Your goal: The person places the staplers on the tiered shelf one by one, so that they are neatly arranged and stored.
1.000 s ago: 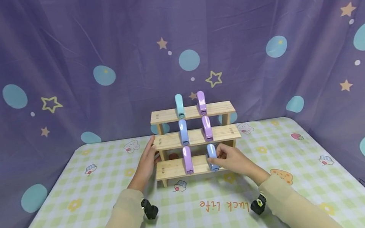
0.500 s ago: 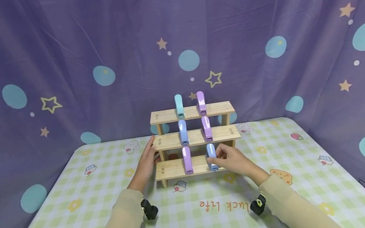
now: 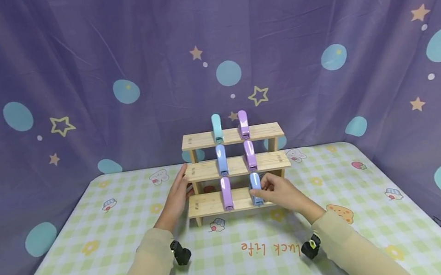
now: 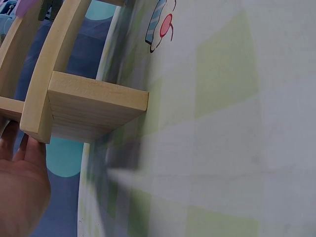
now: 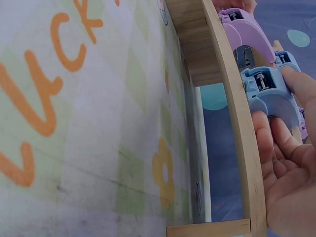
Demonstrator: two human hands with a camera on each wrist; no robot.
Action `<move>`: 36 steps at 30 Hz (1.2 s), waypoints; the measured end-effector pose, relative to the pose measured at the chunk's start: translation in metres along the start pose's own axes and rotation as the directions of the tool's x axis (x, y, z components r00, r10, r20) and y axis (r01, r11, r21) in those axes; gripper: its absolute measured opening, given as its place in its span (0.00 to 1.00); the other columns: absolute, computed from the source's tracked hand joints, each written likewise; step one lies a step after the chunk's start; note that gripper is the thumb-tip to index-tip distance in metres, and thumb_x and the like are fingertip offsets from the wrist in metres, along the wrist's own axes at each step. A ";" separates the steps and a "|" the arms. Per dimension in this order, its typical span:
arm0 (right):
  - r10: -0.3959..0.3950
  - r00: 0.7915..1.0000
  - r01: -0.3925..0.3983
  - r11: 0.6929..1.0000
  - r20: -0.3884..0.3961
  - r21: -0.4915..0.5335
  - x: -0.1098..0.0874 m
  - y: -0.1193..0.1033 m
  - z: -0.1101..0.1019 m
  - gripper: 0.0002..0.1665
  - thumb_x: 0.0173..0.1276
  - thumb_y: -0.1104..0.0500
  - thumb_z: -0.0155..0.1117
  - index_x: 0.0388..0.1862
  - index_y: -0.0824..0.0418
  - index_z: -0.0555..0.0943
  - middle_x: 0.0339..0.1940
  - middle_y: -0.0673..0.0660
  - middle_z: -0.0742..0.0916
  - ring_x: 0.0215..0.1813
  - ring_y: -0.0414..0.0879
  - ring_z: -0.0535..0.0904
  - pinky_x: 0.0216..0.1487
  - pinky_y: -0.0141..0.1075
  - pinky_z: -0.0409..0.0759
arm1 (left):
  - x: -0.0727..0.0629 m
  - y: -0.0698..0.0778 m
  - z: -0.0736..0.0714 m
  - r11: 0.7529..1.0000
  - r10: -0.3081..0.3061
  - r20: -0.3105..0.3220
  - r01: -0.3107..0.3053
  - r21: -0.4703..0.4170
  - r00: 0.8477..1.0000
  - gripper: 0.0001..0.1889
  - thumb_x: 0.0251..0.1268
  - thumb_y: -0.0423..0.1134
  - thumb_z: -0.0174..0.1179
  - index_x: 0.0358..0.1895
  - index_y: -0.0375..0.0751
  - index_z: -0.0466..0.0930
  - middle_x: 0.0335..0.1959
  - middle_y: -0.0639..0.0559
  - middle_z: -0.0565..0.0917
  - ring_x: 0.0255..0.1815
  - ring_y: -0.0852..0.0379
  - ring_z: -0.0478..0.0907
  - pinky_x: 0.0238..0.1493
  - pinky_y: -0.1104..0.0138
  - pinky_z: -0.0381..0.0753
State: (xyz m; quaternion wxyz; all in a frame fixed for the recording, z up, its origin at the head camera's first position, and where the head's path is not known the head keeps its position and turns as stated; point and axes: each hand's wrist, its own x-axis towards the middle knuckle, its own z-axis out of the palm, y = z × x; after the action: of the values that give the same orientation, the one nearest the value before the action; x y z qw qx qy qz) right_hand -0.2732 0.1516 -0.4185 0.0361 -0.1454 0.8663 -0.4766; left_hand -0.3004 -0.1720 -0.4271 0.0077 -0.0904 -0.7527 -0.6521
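Note:
My right hand [image 3: 282,190] pinches a light blue stapler [image 3: 256,188] on the right part of the bottom board of a three-step wooden rack [image 3: 208,204]. In the right wrist view the thumb lies over its top and curled fingers [image 5: 281,138] touch its side. To its left on that board stands a purple stapler [image 3: 226,193]. My left hand [image 3: 176,199], fingers fairly straight, rests against the rack's left end at the middle board. In the left wrist view its fingertips go partly out of sight behind the wood.
A blue stapler [image 3: 221,160] and a purple one stand on the middle board. A teal stapler [image 3: 217,127] and another purple one are on the top board. A checked cloth [image 3: 125,243] covers the table; a purple curtain [image 3: 165,33] hangs behind.

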 end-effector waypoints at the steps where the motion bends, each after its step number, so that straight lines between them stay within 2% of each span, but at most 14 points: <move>1: 0.002 1.000 -0.002 1.000 0.000 0.000 0.000 0.000 0.000 0.26 0.63 0.35 0.71 0.37 0.55 0.76 0.26 0.53 0.80 0.28 0.46 0.73 0.29 0.37 0.73 | 0.000 0.000 0.000 1.000 0.000 0.001 0.000 0.001 1.000 0.29 0.85 0.49 0.32 0.83 0.57 0.41 0.81 0.44 0.50 0.77 0.41 0.54 0.75 0.48 0.58; 18: 0.006 1.000 -0.006 0.999 0.014 0.037 0.002 0.003 -0.001 0.27 0.64 0.36 0.70 0.43 0.56 0.77 0.31 0.53 0.83 0.32 0.47 0.78 0.34 0.37 0.78 | -0.002 0.000 -0.002 1.000 -0.016 -0.012 0.017 0.011 1.000 0.29 0.85 0.52 0.33 0.83 0.60 0.42 0.81 0.47 0.50 0.77 0.43 0.55 0.75 0.50 0.59; 22: 0.004 0.999 -0.007 0.998 0.051 0.065 -0.001 0.003 -0.004 0.25 0.68 0.39 0.68 0.46 0.58 0.76 0.36 0.54 0.84 0.36 0.47 0.81 0.38 0.38 0.80 | -0.001 0.000 -0.001 1.000 -0.011 -0.006 0.011 0.008 1.000 0.29 0.85 0.51 0.33 0.83 0.59 0.42 0.81 0.46 0.50 0.77 0.42 0.55 0.75 0.49 0.59; 29: -0.048 0.992 0.031 0.989 0.119 0.142 -0.007 0.003 -0.015 0.24 0.74 0.46 0.64 0.53 0.65 0.73 0.42 0.60 0.83 0.42 0.50 0.83 0.47 0.40 0.85 | -0.001 -0.001 -0.002 1.000 -0.002 0.008 0.002 -0.008 1.000 0.29 0.85 0.51 0.34 0.83 0.58 0.42 0.81 0.45 0.50 0.77 0.42 0.54 0.75 0.48 0.59; 36: -0.060 0.994 0.046 0.988 0.093 0.150 -0.009 0.009 -0.022 0.23 0.74 0.46 0.64 0.52 0.63 0.75 0.42 0.61 0.84 0.42 0.52 0.84 0.47 0.39 0.86 | -0.001 0.000 -0.001 1.000 -0.008 0.005 0.008 0.004 1.000 0.29 0.85 0.53 0.34 0.82 0.61 0.42 0.81 0.48 0.51 0.77 0.44 0.55 0.75 0.49 0.60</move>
State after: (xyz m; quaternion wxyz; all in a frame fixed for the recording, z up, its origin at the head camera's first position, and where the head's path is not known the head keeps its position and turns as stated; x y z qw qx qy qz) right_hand -0.2707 0.1770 -0.4149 0.0761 -0.1882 0.8216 -0.5327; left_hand -0.2993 -0.1730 -0.4269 0.0033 -0.0888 -0.7544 -0.6504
